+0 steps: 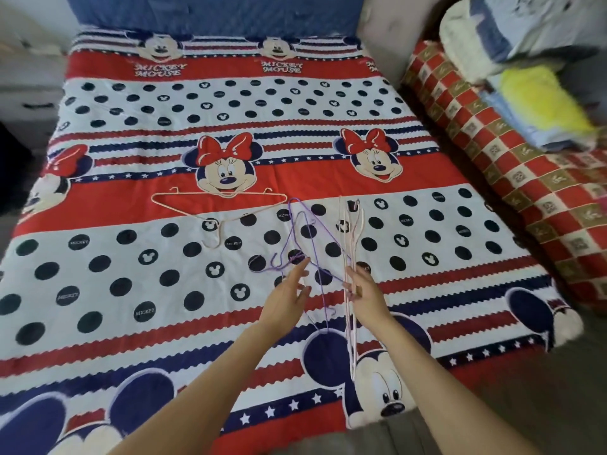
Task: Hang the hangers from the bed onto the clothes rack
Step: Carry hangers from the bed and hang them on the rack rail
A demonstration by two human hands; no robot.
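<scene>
Reaching over the bed [98, 205] at frame centre: right hand [368, 295] grips pale pink hangers [350, 323]; left hand [289, 295], fingers straight, touches purple hangers [310, 238]. A cream hanger [210, 205] lies upper left, apart.

The cotton bed cover [131, 257] is banded in red, white and navy, with navy polka dots, star rows and cartoon mouse faces wearing red bows. On it lie a thin pale-pink plastic hanger [184, 205], a thin purple hanger [315, 254] and pale-pink hangers [350, 323]. Beside it, a rolled quilt [512, 178] shows red, white and gold checks, under yellow and pale-blue folded cloths [538, 110].
</scene>
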